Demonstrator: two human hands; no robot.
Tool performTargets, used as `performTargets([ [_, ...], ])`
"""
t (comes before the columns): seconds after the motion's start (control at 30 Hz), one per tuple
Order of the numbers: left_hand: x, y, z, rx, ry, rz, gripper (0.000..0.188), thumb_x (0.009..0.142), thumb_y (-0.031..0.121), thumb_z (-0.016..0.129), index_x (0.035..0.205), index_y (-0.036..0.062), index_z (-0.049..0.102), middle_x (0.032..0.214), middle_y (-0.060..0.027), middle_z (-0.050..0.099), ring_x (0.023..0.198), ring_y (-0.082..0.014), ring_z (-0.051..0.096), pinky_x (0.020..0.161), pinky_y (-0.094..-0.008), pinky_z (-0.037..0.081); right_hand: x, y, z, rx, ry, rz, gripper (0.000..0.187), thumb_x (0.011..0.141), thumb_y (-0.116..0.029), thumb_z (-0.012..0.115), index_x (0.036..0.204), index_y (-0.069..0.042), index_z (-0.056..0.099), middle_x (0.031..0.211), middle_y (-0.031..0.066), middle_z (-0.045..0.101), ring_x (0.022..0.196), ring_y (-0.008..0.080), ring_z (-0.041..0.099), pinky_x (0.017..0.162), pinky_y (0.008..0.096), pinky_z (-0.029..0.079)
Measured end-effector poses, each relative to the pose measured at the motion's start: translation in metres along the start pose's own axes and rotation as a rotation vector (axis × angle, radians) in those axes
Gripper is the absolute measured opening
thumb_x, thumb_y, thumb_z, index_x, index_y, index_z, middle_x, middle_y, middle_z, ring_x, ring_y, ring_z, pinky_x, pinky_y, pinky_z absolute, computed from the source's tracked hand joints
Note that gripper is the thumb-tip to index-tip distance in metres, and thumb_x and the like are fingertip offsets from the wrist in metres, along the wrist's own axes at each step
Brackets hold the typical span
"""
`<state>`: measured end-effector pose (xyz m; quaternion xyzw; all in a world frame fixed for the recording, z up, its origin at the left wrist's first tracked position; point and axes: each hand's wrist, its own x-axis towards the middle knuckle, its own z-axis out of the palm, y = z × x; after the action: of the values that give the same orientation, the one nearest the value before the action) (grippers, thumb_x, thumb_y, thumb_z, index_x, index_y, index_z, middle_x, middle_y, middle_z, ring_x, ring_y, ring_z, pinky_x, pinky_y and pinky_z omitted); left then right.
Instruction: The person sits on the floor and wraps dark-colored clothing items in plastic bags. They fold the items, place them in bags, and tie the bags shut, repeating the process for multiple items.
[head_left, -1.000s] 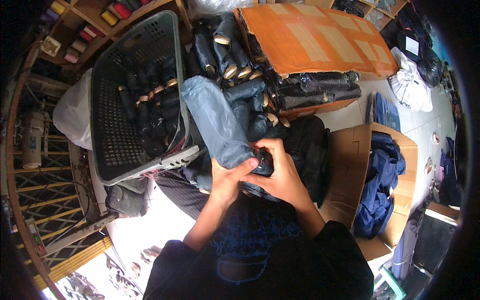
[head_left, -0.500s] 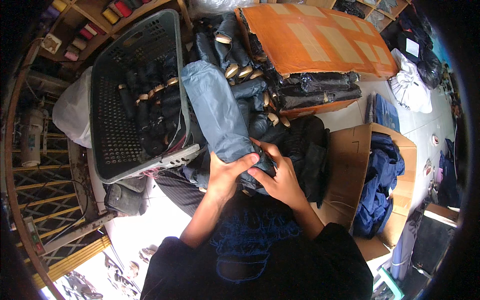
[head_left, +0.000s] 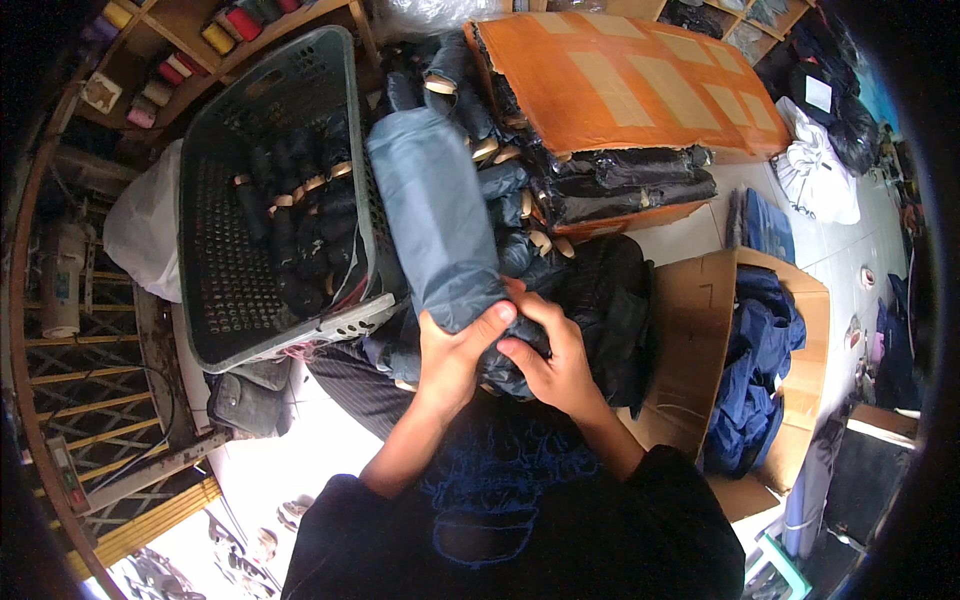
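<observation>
A long, grey-blue cloth roll (head_left: pixel 432 215) with a smooth, shiny surface points up and away from me, slightly to the left. My left hand (head_left: pixel 455 355) is closed around its near end, thumb lying across the cloth. On the other side my right hand (head_left: pixel 553 350) grips darker, bunched fabric at that same end, its thumb close to the left one. What lies inside the roll is hidden. Beyond and beneath it are several dark wrapped rolls (head_left: pixel 500 180) with pale, wood-coloured ends.
On the left stands a dark perforated basket (head_left: pixel 225 300) holding more dark rolls. An orange taped box (head_left: pixel 625 90) sits at the back right, above black plastic-wrapped bundles (head_left: pixel 630 190). To my right, an open cardboard box (head_left: pixel 690 350) contains navy cloth (head_left: pixel 750 370). Thread spools (head_left: pixel 240 22) fill a shelf.
The far end of the grey-blue roll has swung slightly to the right and stands a little more upright. Both hands keep their hold at the near end.
</observation>
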<state>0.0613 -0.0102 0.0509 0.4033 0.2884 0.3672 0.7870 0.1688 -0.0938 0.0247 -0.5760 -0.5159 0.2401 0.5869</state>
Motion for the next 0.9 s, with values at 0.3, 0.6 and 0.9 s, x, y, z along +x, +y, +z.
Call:
performTargets([
  [0.3,0.005,0.003,-0.015,0.172,-0.033,0.070,0.064,0.097,0.053,0.040,0.120,-0.0054,0.052,0.118,-0.0173,0.061,0.104,-0.0223,0.061,0.092,-0.0358,0.048,0.003,-0.002,-0.002,0.067,-0.012,0.050,0.051,0.083,-0.009,0.070,0.127,0.003,0.046,0.124,0.0207,0.057,0.115,0.0285,0.057,0.096,0.0365,0.044],
  [0.6,-0.015,-0.028,0.004,0.185,0.300,0.093,0.040,0.098,0.035,0.051,0.115,-0.0011,0.055,0.108,-0.0077,0.062,0.099,-0.0168,0.057,0.090,-0.0309,0.045,0.001,-0.005,0.003,-0.151,0.052,0.016,0.058,0.084,-0.010,0.069,0.132,0.001,0.038,0.123,0.0216,0.055,0.114,0.0272,0.055,0.098,0.0377,0.041],
  [0.9,-0.006,-0.005,-0.013,-0.019,0.145,0.045,0.045,0.087,0.029,0.066,0.117,-0.0021,0.055,0.109,-0.0105,0.063,0.095,-0.0193,0.061,0.086,-0.0329,0.048,-0.007,-0.001,0.015,0.077,0.135,0.177,0.049,0.084,-0.016,0.071,0.121,0.002,0.044,0.111,0.0248,0.060,0.103,0.0330,0.062,0.086,0.0385,0.048],
])
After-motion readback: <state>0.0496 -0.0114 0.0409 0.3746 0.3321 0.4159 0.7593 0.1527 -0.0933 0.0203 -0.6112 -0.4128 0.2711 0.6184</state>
